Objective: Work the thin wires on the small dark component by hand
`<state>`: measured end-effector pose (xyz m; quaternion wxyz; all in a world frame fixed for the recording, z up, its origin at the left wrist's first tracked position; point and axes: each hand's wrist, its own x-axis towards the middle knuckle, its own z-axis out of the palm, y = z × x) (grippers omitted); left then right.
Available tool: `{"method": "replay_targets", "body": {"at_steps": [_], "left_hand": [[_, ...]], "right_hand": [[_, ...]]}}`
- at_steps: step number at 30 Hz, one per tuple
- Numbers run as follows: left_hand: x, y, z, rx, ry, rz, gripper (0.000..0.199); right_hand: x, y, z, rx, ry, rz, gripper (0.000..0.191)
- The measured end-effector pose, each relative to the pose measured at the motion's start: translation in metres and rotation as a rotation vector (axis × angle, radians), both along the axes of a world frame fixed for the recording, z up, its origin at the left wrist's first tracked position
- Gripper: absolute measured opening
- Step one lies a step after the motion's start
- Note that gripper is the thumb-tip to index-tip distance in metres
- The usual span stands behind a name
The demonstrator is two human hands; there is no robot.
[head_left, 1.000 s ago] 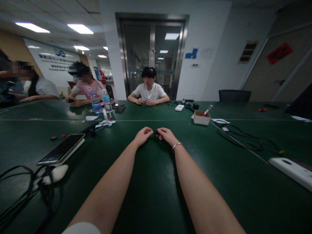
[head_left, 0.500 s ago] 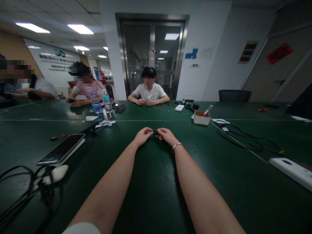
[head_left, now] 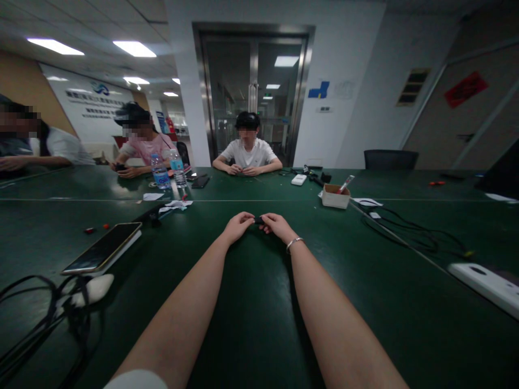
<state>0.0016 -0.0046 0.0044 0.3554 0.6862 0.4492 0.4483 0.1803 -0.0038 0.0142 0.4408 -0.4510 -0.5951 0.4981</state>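
Note:
Over the green table point(head_left: 259, 302), my two arms stretch forward and my hands meet at a small dark object point(head_left: 258, 220). It is black with a lighter bit at its left end, too small to name. The fingers of my left hand point(head_left: 238, 227) are pinched at its left end. My right hand point(head_left: 279, 227), with a silver bracelet at the wrist, pinches the black part from the right. My fingers cover much of it.
A phone point(head_left: 103, 247) on a white box, a white mouse point(head_left: 95, 289) and black cables lie left. Bottles point(head_left: 177, 168) stand farther back. On the right are a small box point(head_left: 335, 196), cables and a power strip point(head_left: 486, 283). Other people sit across and to the left.
My hands and the small dark object stay in nearly the same place. At the far left, a person has shifted slightly to the left.

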Motion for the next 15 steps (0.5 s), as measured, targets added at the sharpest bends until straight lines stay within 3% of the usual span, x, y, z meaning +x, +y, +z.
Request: {"method": "replay_targets", "body": {"at_steps": [15], "left_hand": [[-0.0008, -0.0009, 0.0009, -0.014, 0.024, -0.036, 0.031]], "right_hand": [[0.0016, -0.0025, 0.0016, 0.03, 0.023, 0.015, 0.012]]}}
